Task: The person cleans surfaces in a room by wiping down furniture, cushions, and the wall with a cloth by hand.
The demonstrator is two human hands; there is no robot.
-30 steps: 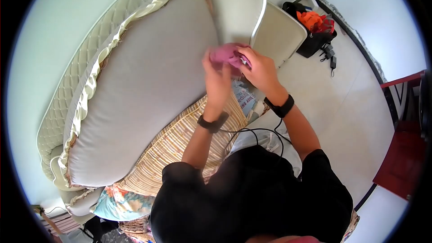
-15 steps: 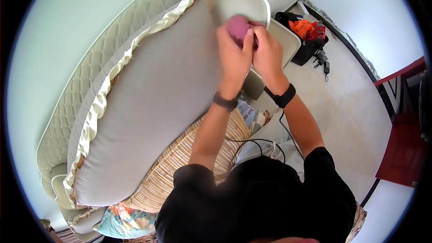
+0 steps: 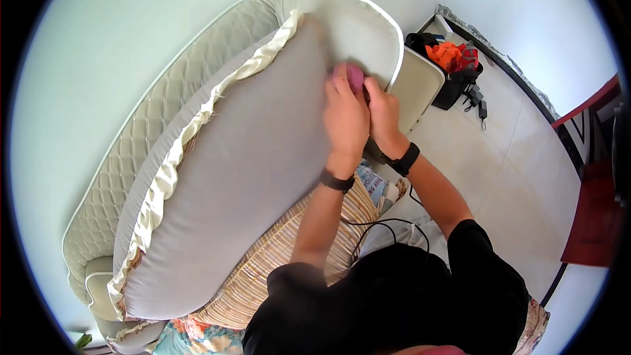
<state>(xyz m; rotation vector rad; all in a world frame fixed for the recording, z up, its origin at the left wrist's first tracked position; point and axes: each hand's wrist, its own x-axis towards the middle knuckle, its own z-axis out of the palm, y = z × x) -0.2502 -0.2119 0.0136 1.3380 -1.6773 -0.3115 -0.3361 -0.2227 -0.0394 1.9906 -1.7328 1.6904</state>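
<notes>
A small, rounded pink-purple bundle (image 3: 355,77), soft in look, is held over the upper right end of the grey cushion (image 3: 256,131). My left hand (image 3: 346,118) is closed around its left side, with fingers over the top. From the right, my right hand (image 3: 383,113) is closed, its thumb and fingers pinching the near edge. Much of the bundle is hidden behind my hands, so its exact kind does not show. Each wrist has a black band. Along the cushion's far side runs a ruffled cream trim (image 3: 167,181).
Behind the cushion stands a quilted sofa back (image 3: 141,131). Striped fabric (image 3: 282,250) and a floral cushion (image 3: 210,338) lie near my body. A black cable (image 3: 378,222) crosses my lap. Rightward are a black bag (image 3: 453,85), chargers (image 3: 476,98) and red furniture (image 3: 591,217).
The whole view has shifted, with the sofa now lower in it. My left fingers have moved over the pink bundle's top, and less of it shows. My right hand has turned slightly.
</notes>
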